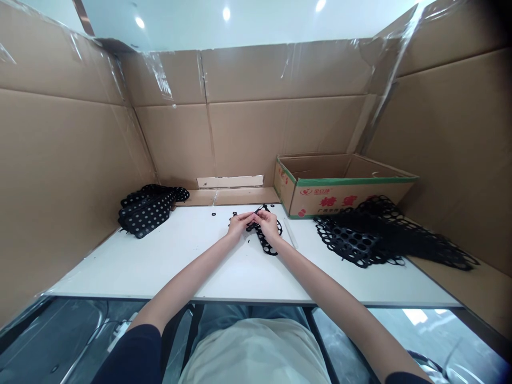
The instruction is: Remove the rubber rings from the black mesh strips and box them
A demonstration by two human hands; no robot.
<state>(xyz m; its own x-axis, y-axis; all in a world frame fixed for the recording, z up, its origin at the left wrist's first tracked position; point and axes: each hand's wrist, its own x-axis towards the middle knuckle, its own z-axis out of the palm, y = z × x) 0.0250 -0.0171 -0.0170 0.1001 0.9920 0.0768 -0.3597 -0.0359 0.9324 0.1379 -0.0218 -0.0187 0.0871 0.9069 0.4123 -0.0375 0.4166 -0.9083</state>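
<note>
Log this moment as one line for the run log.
left hand | right hand | both holding: black perforated strip | on white table: loose rings | beside: black mat stack; black mat pile; carton

Navy sleeves (128, 357); cream shirt (252, 354)

Black rubber strip (264, 239) in both hands (241, 224)
</note>
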